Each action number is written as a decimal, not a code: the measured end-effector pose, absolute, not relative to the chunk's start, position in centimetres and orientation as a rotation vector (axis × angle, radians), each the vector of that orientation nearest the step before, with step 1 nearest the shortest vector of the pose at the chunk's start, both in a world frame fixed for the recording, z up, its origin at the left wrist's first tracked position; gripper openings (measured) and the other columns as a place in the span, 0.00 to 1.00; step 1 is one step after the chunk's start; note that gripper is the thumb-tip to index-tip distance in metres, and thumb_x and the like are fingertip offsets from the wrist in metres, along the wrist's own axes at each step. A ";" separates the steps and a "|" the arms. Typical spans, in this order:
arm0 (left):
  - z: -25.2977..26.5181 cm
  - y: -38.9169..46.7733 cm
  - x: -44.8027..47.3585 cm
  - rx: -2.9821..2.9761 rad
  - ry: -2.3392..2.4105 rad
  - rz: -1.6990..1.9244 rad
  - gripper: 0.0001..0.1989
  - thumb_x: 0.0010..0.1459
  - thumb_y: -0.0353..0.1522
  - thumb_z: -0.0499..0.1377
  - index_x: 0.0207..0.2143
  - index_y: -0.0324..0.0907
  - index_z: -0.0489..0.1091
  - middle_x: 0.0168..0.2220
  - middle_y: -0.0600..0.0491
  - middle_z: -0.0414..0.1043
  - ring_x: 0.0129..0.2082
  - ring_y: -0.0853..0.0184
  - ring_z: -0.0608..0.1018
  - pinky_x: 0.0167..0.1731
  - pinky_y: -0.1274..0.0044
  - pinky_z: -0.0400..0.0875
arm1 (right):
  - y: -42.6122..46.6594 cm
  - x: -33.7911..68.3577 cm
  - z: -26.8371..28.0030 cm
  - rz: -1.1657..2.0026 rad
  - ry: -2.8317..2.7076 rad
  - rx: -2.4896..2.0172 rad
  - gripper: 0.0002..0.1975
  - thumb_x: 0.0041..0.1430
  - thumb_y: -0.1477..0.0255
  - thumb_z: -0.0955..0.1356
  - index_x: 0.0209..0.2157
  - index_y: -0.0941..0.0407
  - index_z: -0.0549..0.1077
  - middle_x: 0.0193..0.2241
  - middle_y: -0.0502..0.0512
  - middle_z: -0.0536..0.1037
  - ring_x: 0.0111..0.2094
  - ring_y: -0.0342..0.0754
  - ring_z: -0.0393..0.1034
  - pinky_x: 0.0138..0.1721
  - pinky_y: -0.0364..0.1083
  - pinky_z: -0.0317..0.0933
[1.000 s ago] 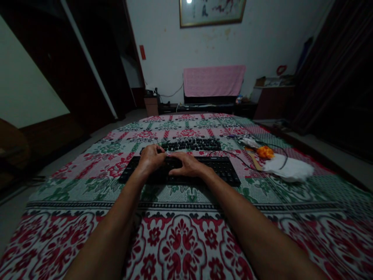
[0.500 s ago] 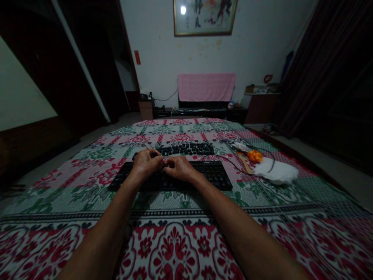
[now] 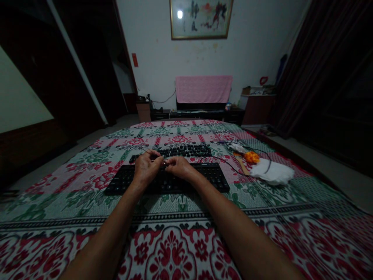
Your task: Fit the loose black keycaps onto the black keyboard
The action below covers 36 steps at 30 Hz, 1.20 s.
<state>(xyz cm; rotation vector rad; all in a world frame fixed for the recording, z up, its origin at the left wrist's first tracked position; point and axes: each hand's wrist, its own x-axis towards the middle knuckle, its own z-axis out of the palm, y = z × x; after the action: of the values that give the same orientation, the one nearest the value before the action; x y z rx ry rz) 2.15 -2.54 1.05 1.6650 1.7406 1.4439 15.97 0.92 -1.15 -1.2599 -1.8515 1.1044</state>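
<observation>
A black keyboard (image 3: 214, 179) lies on the patterned cloth, partly covered by my hands. Above its middle, my left hand (image 3: 146, 168) is closed, thumb and fingers pinched. A thin stick-like thing (image 3: 145, 150) juts from behind its fingers; its kind is unclear. My right hand (image 3: 179, 168) is closed in a pinch too, its fingertips almost meeting the left ones. Something small and dark (image 3: 165, 163) shows between the two sets of fingertips, too small to name. Behind the keyboard, many loose black keycaps (image 3: 189, 150) lie in rows, partly hidden by my left hand.
To the right are white tissue-like material (image 3: 272, 172), an orange crumpled thing (image 3: 251, 157), a flat wooden-coloured piece (image 3: 242, 165) and the black cable (image 3: 223, 159). The flowered cloth (image 3: 175, 241) spreads under everything. A pink cloth (image 3: 204, 89) drapes over something by the far wall.
The view has shifted slightly, so the whole scene sits a little lower and further left. My hands stay together over the keyboard, fingertips slightly rearranged around the small thing.
</observation>
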 end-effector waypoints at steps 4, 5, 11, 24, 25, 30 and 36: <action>1.0 -2.8 2.8 1.701 1.725 1.422 0.10 0.46 0.38 0.58 0.31 0.41 0.69 0.25 0.52 0.76 0.27 0.64 0.78 0.30 0.76 0.70 | 1.2 16.1 -1.3 1.137 -1.807 -1.271 0.07 0.43 0.76 0.68 0.28 0.58 0.76 0.19 0.44 0.71 0.20 0.37 0.59 0.24 0.38 0.53; 1.1 -2.8 2.8 1.682 1.720 1.452 0.11 0.46 0.38 0.58 0.31 0.41 0.69 0.25 0.52 0.76 0.27 0.64 0.78 0.30 0.76 0.70 | 1.3 16.2 -1.2 1.135 -1.809 -1.292 0.08 0.43 0.76 0.68 0.30 0.58 0.76 0.19 0.44 0.72 0.20 0.38 0.60 0.23 0.37 0.54; 1.7 -2.4 1.5 1.461 1.707 1.627 0.12 0.45 0.38 0.60 0.32 0.41 0.68 0.24 0.53 0.76 0.27 0.65 0.79 0.28 0.78 0.69 | 3.7 20.4 -0.6 0.601 -1.881 -1.560 0.10 0.47 0.72 0.69 0.34 0.56 0.77 0.30 0.50 0.79 0.31 0.43 0.71 0.31 0.38 0.60; 1.1 -1.7 0.3 1.453 1.678 1.616 0.11 0.45 0.38 0.60 0.31 0.42 0.67 0.22 0.55 0.74 0.25 0.65 0.78 0.30 0.77 0.69 | 7.4 24.3 -1.2 0.470 -2.298 -1.731 0.11 0.50 0.65 0.68 0.32 0.54 0.80 0.29 0.50 0.80 0.35 0.44 0.73 0.32 0.37 0.59; 1.1 -1.7 0.2 1.459 1.675 1.621 0.11 0.45 0.38 0.60 0.31 0.42 0.67 0.22 0.55 0.74 0.25 0.66 0.78 0.30 0.77 0.69 | 7.4 24.3 -1.1 0.474 -2.297 -1.747 0.11 0.50 0.66 0.69 0.32 0.55 0.81 0.28 0.50 0.80 0.34 0.44 0.73 0.32 0.37 0.59; 1.4 -1.8 0.1 1.438 1.667 1.619 0.11 0.45 0.38 0.59 0.31 0.42 0.67 0.22 0.55 0.75 0.26 0.65 0.78 0.30 0.77 0.69 | 7.8 24.1 -0.8 0.475 -2.299 -1.766 0.09 0.47 0.69 0.70 0.32 0.54 0.81 0.28 0.49 0.80 0.33 0.44 0.73 0.31 0.37 0.60; 1.2 -1.5 -0.2 1.427 1.670 1.636 0.11 0.45 0.38 0.59 0.31 0.41 0.68 0.22 0.54 0.75 0.26 0.66 0.78 0.30 0.77 0.70 | 8.2 23.9 -0.6 0.440 -2.334 -1.755 0.10 0.44 0.73 0.71 0.33 0.53 0.81 0.30 0.49 0.80 0.35 0.45 0.74 0.35 0.38 0.62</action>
<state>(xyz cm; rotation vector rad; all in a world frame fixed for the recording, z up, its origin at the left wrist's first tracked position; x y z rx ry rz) -0.25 -1.47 1.21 1.4267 1.6698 1.6356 23.88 8.19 -0.64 -1.7545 -2.3342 0.4395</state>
